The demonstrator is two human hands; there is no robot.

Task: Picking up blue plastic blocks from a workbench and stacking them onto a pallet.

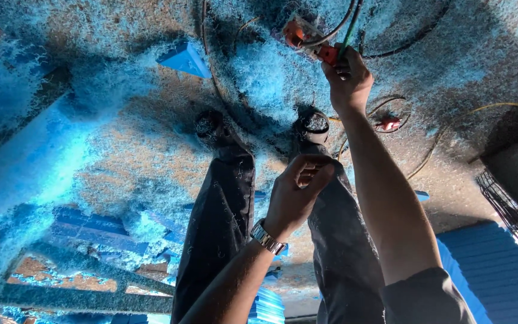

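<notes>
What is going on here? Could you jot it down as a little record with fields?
Viewpoint: head camera looking down at the person's own legs and shoes
Right hand: stretched out, gripping an orange tool with cables attached
Left hand: raised, fingers curled, holding nothing visible; wristwatch on the wrist
Floor: covered in blue fluffy shavings
Nearby: blue wedge-shaped block, stacked blue sheets

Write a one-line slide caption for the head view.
Right hand grips an orange power tool; left hand curls empty above blue fluff-strewn floor.
</notes>
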